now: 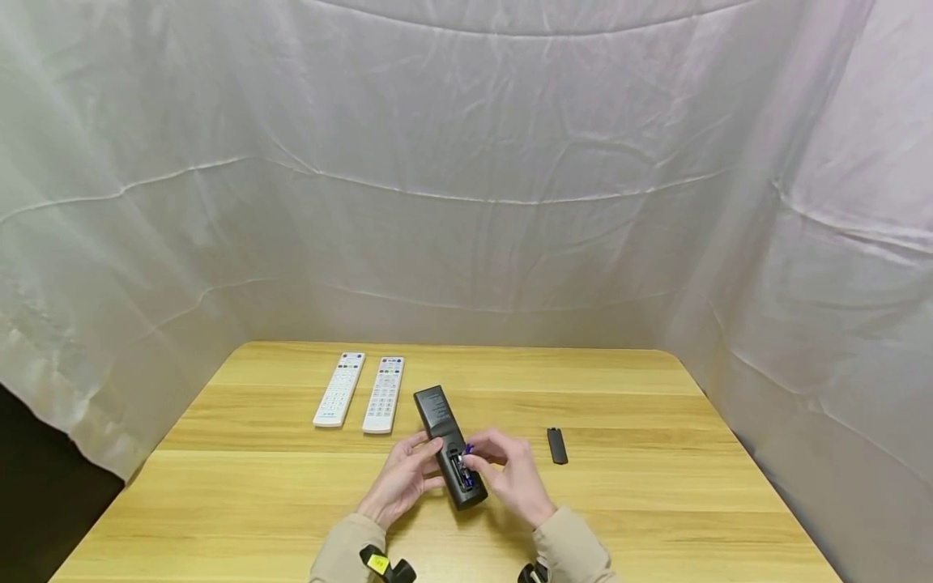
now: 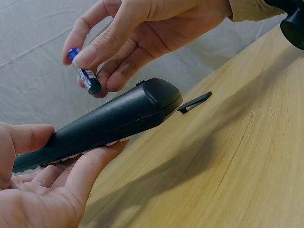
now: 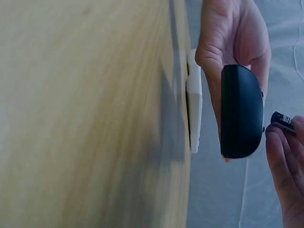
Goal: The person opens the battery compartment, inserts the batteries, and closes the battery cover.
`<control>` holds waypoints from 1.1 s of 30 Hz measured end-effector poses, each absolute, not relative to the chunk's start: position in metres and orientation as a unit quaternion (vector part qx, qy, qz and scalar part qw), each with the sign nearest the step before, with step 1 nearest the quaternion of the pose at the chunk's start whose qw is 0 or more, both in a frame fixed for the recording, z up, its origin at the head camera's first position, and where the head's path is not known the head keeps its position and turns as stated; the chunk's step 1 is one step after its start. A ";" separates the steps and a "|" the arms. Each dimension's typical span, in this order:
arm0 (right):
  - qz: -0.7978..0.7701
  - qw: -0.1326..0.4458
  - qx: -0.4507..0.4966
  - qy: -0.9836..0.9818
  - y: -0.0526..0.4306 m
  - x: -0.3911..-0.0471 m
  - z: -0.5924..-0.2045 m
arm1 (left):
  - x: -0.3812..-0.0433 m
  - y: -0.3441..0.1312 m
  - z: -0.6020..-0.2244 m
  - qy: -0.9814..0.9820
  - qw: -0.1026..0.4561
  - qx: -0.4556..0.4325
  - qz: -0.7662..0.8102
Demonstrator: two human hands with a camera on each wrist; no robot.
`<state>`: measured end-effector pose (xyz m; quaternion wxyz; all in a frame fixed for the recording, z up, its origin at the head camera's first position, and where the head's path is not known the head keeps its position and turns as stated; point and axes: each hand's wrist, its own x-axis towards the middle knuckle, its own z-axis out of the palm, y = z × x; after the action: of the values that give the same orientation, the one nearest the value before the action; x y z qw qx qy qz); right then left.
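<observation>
A black remote control (image 1: 438, 414) lies back side up in my left hand (image 1: 397, 484), thumb on its near side and fingers beneath. Its battery compartment (image 1: 455, 468) is uncovered, and something blue, apparently a battery, shows inside. Between thumb and fingers my right hand (image 1: 516, 479) pinches a small blue battery (image 2: 84, 71). In the left wrist view that battery is tilted and held just above the remote, apart from it. Seen from the right wrist, the battery (image 3: 283, 121) is beside the remote's rounded end (image 3: 241, 114). The compartment's inside is hidden in both wrist views.
A black battery cover (image 1: 557, 446) lies on the wooden table (image 1: 641, 502), right of my right hand. Two white remote controls, one farther left (image 1: 339, 390) and one nearer (image 1: 383, 395), lie buttons up at the back left. Pale curtains (image 1: 466, 243) hang behind the table.
</observation>
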<state>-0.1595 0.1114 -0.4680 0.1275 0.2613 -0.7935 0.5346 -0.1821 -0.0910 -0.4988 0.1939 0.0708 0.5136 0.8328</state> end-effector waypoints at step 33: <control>0.375 0.171 0.272 -0.869 0.093 -0.151 -0.468 | -0.180 -0.088 -0.497 0.526 0.185 0.094 0.825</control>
<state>-0.1506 0.0925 -0.4679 0.1715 0.2722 -0.8693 0.3753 -0.1797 -0.0882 -0.4966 0.1853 0.0941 0.5261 0.8246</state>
